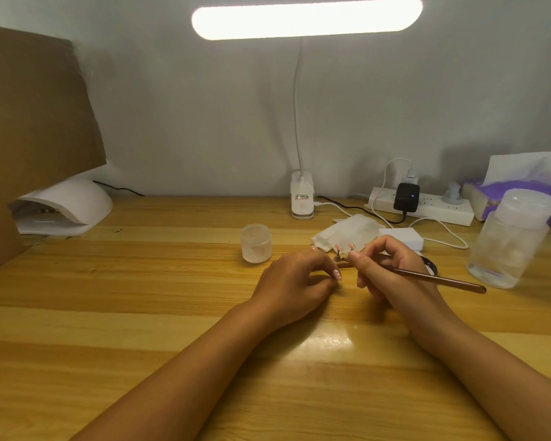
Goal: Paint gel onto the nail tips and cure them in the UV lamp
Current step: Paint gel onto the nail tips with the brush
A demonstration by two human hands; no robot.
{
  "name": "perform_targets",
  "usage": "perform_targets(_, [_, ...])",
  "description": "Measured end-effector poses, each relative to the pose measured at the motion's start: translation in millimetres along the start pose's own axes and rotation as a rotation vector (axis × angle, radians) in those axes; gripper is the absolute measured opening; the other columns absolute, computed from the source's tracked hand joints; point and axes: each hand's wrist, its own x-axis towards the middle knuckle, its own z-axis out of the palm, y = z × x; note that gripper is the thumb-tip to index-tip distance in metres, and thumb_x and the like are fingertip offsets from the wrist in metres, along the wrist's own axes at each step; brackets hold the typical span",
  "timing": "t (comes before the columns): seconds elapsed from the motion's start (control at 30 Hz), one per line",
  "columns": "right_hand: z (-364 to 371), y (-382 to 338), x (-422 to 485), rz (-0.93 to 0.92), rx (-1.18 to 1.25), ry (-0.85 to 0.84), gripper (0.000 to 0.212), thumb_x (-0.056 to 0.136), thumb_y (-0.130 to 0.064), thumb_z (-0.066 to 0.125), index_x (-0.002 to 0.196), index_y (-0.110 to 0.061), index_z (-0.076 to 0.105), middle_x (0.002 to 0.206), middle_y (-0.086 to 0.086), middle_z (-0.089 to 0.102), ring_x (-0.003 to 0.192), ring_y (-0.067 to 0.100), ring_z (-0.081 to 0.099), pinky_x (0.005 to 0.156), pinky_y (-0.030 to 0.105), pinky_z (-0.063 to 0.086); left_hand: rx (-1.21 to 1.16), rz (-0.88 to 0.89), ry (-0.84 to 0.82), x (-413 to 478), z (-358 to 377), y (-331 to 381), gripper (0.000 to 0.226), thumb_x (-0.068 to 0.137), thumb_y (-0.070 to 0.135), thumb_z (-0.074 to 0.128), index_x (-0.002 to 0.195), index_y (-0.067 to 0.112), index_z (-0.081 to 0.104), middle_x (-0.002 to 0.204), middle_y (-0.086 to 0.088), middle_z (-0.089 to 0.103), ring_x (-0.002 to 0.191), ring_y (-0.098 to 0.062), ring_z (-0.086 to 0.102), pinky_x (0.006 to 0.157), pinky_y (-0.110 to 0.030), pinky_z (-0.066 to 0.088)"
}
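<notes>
Centrally, right hand [392, 272] grips brush [442, 279]; bristle contact unclear.

A plain, pale grey wall [172, 106] stands straight ahead of me. My worktop [109, 313], light wood in yellow and tan plank stripes, runs right up to it. A white clip lamp [302, 198] sits at the worktop's back edge, and its thin neck rises to a long glowing light bar [306, 18] overhead. The glow reflects off the wood near me. A brown cardboard sheet [29, 122] stands at my left.
</notes>
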Motion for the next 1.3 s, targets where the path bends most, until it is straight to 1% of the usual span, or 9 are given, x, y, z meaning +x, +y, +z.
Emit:
perform_targets(0.13, [-0.5,1.3,1.3,0.028,0.001,0.015,0.02,0.09,-0.031,0.063,0.093,-0.013,0.054,0.061,0.002,0.067,0.046,0.006,0.05,0.04,0.016,0.039,-0.011,0.003,-0.008,0.3,0.8,-0.2,0.007,0.089,0.024,0.068,0.092,0.03,0.07,0.1,0.014,0.071,0.067,0.016,0.05,0.065,-0.024,0.036])
perform_targets(0.27, [0.0,3.5,2.5,0.042,-0.023,-0.012,0.019,0.093,-0.025,0.061,0.082,-0.012,0.052,0.056,0.004,0.064,0.044,0.007,0.048,0.04,0.016,0.037,-0.004,0.003,-0.006,0.5,0.8,-0.4,0.007,0.089,0.025,0.068,0.094,0.029,0.07,0.1,0.014,0.071,0.067,0.018,0.049,0.063,-0.023,0.034])
perform_targets(0.43, [0.4,4.1,2.4,0.041,-0.02,-0.008,0.02,0.092,-0.026,0.061,0.083,-0.01,0.053,0.058,0.005,0.066,0.044,0.005,0.049,0.04,0.015,0.038,0.008,0.003,-0.009,0.4,1.3,-0.3,0.007,0.09,0.026,0.068,0.095,0.029,0.071,0.101,0.014,0.07,0.068,0.017,0.048,0.062,-0.024,0.034])
perform_targets(0.6, [1.7,5.6,2.5,0.03,-0.13,-0.071,0.02,0.093,-0.026,0.062,0.087,-0.009,0.053,0.061,0.003,0.069,0.047,0.0,0.053,0.044,0.012,0.04,0.01,-0.008,-0.005,1.1,1.3,-1.7,0.008,0.089,0.027,0.068,0.097,0.028,0.071,0.101,0.014,0.071,0.068,0.015,0.049,0.065,-0.024,0.036])
perform_targets(0.83, [0.7,8.3,5.1,0.05,-0.125,-0.054,0.011,0.087,-0.007,0.059,0.08,-0.009,0.051,0.047,-0.001,0.052,0.041,0.003,0.045,0.039,0.014,0.036,0.012,-0.008,-0.009,0.9,1.6,-0.9,0.007,0.089,0.028,0.069,0.093,0.034,0.069,0.102,0.015,0.07,0.07,0.018,0.049,0.062,-0.022,0.034])
perform_targets(0.97, [0.0,7.8,4.3,0.011,-0.06,-0.001,0.016,0.091,-0.018,0.061,0.079,-0.014,0.052,0.052,-0.001,0.059,0.043,0.001,0.048,0.041,0.011,0.036,0.011,-0.01,-0.006,1.2,1.9,-1.7,0.006,0.089,0.028,0.069,0.092,0.033,0.069,0.1,0.016,0.07,0.071,0.017,0.049,0.062,-0.021,0.034])
perform_targets(1.03, [0.4,7.3,3.8,-0.001,-0.082,-0.018,0.018,0.092,-0.025,0.062,0.082,-0.014,0.053,0.057,0.001,0.064,0.044,-0.001,0.05,0.042,0.009,0.036,0.009,-0.009,-0.002,1.0,2.4,-2.1,0.006,0.088,0.028,0.069,0.092,0.032,0.069,0.1,0.016,0.07,0.07,0.018,0.049,0.063,-0.022,0.034])
perform_targets(1.1, [1.5,7.3,4.0,0.0,-0.11,-0.059,0.018,0.092,-0.024,0.063,0.085,-0.01,0.053,0.058,0.002,0.066,0.044,-0.002,0.051,0.043,0.009,0.037,0.011,-0.006,0.0,1.1,2.7,-2.4,0.006,0.088,0.027,0.069,0.093,0.03,0.07,0.1,0.015,0.071,0.069,0.018,0.049,0.063,-0.022,0.034])
perform_targets(1.3, [0.8,10.5,6.4,0.023,-0.142,-0.064,0.011,0.087,-0.006,0.059,0.08,-0.006,0.051,0.048,-0.002,0.048,0.041,0.004,0.043,0.04,0.017,0.036,0.005,-0.007,-0.009,1.1,1.8,-1.4,0.007,0.089,0.028,0.069,0.093,0.033,0.069,0.102,0.016,0.07,0.071,0.017,0.05,0.063,-0.023,0.035])
